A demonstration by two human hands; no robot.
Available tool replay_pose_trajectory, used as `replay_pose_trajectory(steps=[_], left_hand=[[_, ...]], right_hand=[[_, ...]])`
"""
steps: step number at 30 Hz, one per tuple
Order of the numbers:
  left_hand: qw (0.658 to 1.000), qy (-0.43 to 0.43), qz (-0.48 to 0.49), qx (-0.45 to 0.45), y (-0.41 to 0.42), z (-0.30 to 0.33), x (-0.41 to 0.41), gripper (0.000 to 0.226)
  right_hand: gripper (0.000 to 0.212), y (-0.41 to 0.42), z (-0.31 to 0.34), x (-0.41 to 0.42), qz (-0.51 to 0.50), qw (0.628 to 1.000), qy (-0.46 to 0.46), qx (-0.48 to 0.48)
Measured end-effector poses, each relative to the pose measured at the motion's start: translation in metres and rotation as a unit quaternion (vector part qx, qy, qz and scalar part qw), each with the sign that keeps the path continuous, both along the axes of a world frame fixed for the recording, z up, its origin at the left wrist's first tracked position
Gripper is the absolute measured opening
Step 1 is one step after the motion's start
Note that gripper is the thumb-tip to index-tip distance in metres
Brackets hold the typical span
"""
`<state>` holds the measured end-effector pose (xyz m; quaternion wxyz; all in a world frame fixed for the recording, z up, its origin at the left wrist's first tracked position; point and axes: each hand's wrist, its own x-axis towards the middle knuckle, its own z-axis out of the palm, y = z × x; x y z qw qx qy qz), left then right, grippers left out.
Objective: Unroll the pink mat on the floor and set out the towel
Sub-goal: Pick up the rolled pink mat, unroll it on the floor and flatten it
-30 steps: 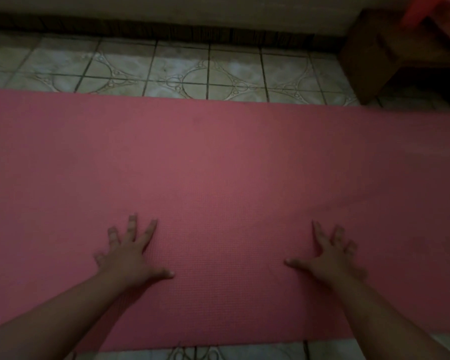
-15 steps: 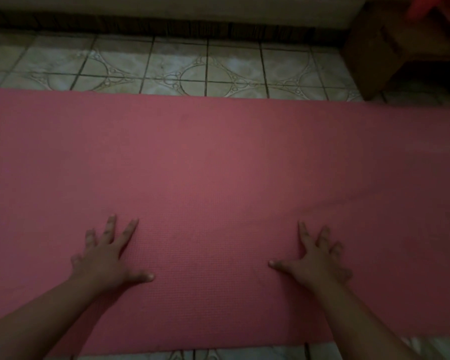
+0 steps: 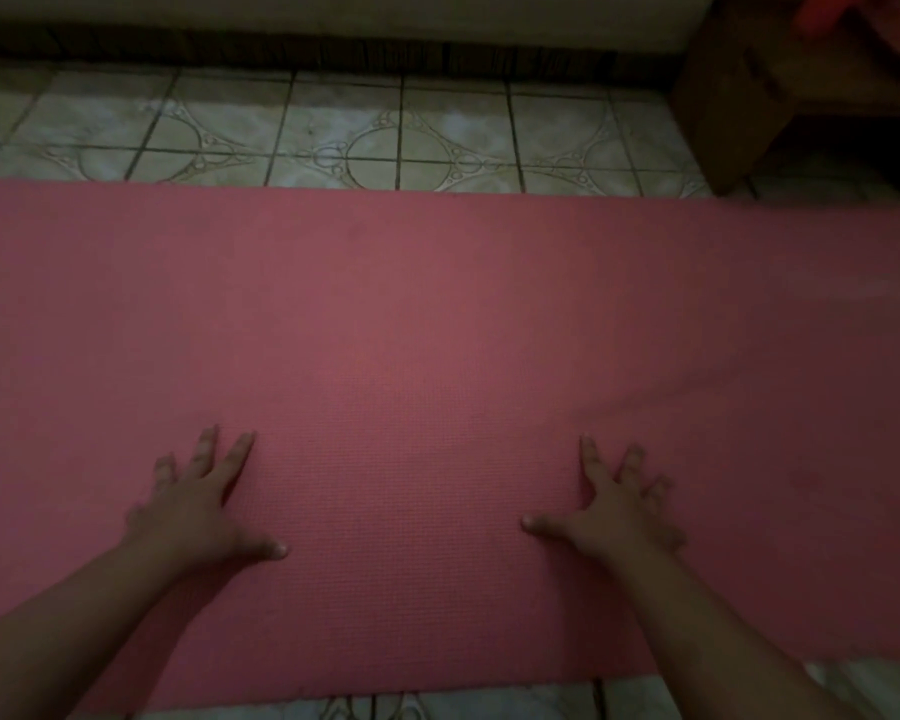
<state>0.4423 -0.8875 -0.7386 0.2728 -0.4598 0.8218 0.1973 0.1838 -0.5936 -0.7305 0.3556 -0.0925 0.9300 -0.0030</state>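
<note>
The pink mat (image 3: 437, 330) lies unrolled across the tiled floor, running from the left edge of the view to the right edge. My left hand (image 3: 198, 506) presses flat on its near part with fingers spread. My right hand (image 3: 619, 511) presses flat on the mat further right, fingers spread too. A shallow ripple in the mat rises to the right of my right hand. No towel can be made out for certain; something red (image 3: 853, 18) shows blurred at the top right corner.
Patterned floor tiles (image 3: 385, 148) run beyond the mat up to a dark skirting and wall. A dark wooden piece of furniture (image 3: 749, 96) stands at the top right, close to the mat's far edge. A strip of tile shows at the near edge.
Both hands slid a little leftward on the mat and then back, staying flat. The view has shifted slightly. The mat itself lies as before.
</note>
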Motion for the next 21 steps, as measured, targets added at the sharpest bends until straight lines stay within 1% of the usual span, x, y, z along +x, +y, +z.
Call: replay_pose_trajectory(steps=[1, 3, 4, 7, 9, 12, 15, 17, 21], left_hand=[[1.0, -0.009, 0.005, -0.004, 0.003, 0.002, -0.005, 0.142], [1.0, 0.001, 0.017, -0.015, 0.012, 0.003, -0.017, 0.135], [1.0, 0.007, -0.002, -0.018, 0.016, 0.004, -0.024, 0.133], [0.994, 0.011, -0.104, -0.016, 0.033, 0.003, -0.044, 0.132], [0.993, 0.012, -0.115, -0.014, 0.045, -0.001, -0.052, 0.133], [0.991, 0.005, -0.13, -0.017, 0.059, -0.005, -0.057, 0.136], [0.989, 0.012, -0.15, -0.008, 0.066, -0.005, -0.057, 0.131], [0.987, 0.012, -0.161, 0.004, 0.069, -0.005, -0.055, 0.129], [0.985, -0.001, -0.17, 0.018, 0.069, -0.004, -0.054, 0.135]], right_hand=[[0.132, 0.0, 0.001, 0.0, -0.002, 1.0, 0.002, -0.003], [0.129, -0.002, 0.001, 0.002, 0.011, 1.0, 0.021, -0.017], [0.126, -0.006, -0.001, 0.005, 0.03, 0.999, 0.03, -0.027], [0.119, -0.02, -0.007, 0.017, 0.093, 0.994, 0.035, -0.05], [0.118, -0.024, -0.011, 0.022, 0.113, 0.992, 0.028, -0.044], [0.123, -0.023, -0.007, 0.024, 0.146, 0.989, 0.006, -0.026], [0.121, -0.024, -0.001, 0.038, 0.181, 0.983, 0.006, -0.026], [0.122, -0.027, -0.001, 0.047, 0.192, 0.981, 0.002, -0.034], [0.122, -0.031, -0.001, 0.051, 0.181, 0.983, -0.004, -0.028]])
